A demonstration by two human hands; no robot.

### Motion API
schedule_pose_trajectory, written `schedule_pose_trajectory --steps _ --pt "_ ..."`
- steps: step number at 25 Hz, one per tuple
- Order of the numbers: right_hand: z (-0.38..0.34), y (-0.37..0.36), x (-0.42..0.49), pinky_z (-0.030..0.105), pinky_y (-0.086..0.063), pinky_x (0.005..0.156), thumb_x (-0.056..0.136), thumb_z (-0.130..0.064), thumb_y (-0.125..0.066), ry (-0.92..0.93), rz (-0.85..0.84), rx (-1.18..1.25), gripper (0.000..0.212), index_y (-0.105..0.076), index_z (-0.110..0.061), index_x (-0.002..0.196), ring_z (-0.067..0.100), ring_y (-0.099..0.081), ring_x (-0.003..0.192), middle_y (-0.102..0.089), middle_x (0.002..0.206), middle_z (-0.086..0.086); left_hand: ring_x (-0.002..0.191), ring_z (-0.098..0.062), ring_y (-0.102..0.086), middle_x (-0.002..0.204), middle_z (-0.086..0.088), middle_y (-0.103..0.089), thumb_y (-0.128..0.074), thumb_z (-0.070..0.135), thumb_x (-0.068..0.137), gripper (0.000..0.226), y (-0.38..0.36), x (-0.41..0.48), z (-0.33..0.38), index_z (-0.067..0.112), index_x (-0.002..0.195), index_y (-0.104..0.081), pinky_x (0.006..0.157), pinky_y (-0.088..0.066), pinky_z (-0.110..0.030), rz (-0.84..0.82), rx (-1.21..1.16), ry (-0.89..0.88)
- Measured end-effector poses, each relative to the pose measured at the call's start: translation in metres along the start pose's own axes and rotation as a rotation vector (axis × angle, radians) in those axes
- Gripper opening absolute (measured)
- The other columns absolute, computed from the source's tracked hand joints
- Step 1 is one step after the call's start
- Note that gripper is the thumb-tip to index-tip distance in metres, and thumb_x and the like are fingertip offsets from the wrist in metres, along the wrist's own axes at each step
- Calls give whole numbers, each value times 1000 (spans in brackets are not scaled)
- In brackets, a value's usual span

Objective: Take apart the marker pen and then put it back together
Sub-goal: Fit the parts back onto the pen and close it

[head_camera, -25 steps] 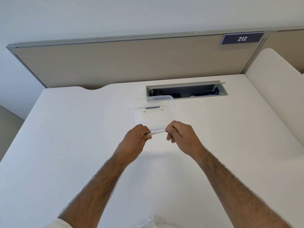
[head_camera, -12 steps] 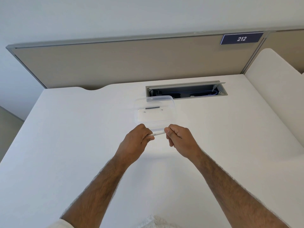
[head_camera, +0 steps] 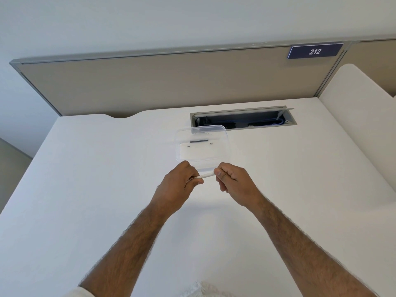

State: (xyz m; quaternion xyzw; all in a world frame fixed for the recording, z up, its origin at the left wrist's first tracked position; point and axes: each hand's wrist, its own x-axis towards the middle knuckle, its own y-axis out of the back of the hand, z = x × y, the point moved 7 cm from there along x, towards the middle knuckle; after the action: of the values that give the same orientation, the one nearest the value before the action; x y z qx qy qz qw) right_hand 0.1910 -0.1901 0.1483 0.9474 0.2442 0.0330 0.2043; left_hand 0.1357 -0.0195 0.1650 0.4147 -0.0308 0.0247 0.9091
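A white marker pen [head_camera: 206, 175] lies level between my two hands, just above the white desk [head_camera: 85, 189]. My left hand [head_camera: 179, 187] is closed around its left end. My right hand [head_camera: 233, 185] pinches its right end between thumb and fingers. Only a short middle stretch of the barrel shows; both ends are hidden in my fingers. Right behind my hands stands a clear plastic container [head_camera: 225, 146]; a thin dark rod-shaped part [head_camera: 198, 141] and two tiny bits lie in it.
An open cable tray [head_camera: 242, 120] is cut into the desk behind the container. A beige partition [head_camera: 150, 82] with a "212" sign [head_camera: 314, 51] closes off the back. A white side panel [head_camera: 360, 116] rises on the right.
Both hands have drifted slightly toward me and closer together, so less of the barrel shows between them. The container and its parts have not moved.
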Motion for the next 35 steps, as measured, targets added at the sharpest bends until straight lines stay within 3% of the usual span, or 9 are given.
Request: schedule_pose_trajectory --steps 3,7,12,15,19,24,26,29,35 --pt "-2 2 0 36 -43 58 101 -33 -50 -11 -18 34 33 -57 -17 73 13 -48 55 -61 57 -1 76 -9 -54 85 11 -53 -65 40 95 17 -1 1 0 29 82 -61 65 -51 -40 -36 -47 23" --pt "-3 3 0 32 -39 57 102 -33 -49 -31 -31 26 36 -56 -15 72 12 -45 54 -57 53 -4 73 -11 -53 81 8 -53 -61 35 99 19 -3 2 3 24 83 -62 67 -51 -46 -57 -38 13" --pt "-2 2 -3 27 -36 55 103 -31 -49 -53 -31 63 38 -55 -12 71 11 -42 52 -55 52 -2 72 -11 -52 80 10 -53 -68 38 93 20 -1 4 3 29 79 -57 64 -47 -37 -57 -48 31" --pt "-5 3 -3 25 -34 54 103 -30 -50 -46 -30 61 38 -55 -9 72 8 -41 51 -54 52 -2 76 -13 -55 82 7 -58 -60 30 100 18 -6 4 6 22 87 -68 70 -50 -41 -134 -103 8" --pt "-6 5 -2 22 -33 52 103 -30 -52 -42 -33 65 39 -55 -6 73 7 -39 49 -53 51 -1 73 -13 -57 80 11 -57 -66 32 95 17 -7 5 7 27 79 -63 69 -53 -46 -111 -44 47" --pt "-11 10 0 17 -33 51 103 -29 -52 -22 -20 71 38 -55 -8 72 6 -39 49 -53 50 -1 71 -8 -53 83 18 -55 -72 38 89 20 0 12 12 31 79 -56 62 -47 -32 -60 -30 26" --pt "-13 16 0 18 -33 51 103 -29 -51 -14 -1 93 38 -55 -8 72 7 -39 50 -53 52 0 72 -4 -57 81 18 -61 -68 37 93 11 -2 13 8 31 84 -66 66 -48 -27 -130 -120 55" --pt "-12 18 -2 19 -33 51 103 -29 -51 -17 -6 93 37 -55 -9 72 7 -40 51 -53 53 0 69 -2 -64 81 12 -70 -58 29 101 17 -5 8 1 25 97 -75 71 -52 -24 -260 -199 119" --pt "-8 11 -7 25 -31 53 103 -27 -50 -54 -31 150 38 -53 -9 69 11 -36 51 -51 52 2 73 -6 -67 80 17 -69 -63 32 96 15 4 7 6 28 84 -71 75 -58 -40 -197 -32 92"
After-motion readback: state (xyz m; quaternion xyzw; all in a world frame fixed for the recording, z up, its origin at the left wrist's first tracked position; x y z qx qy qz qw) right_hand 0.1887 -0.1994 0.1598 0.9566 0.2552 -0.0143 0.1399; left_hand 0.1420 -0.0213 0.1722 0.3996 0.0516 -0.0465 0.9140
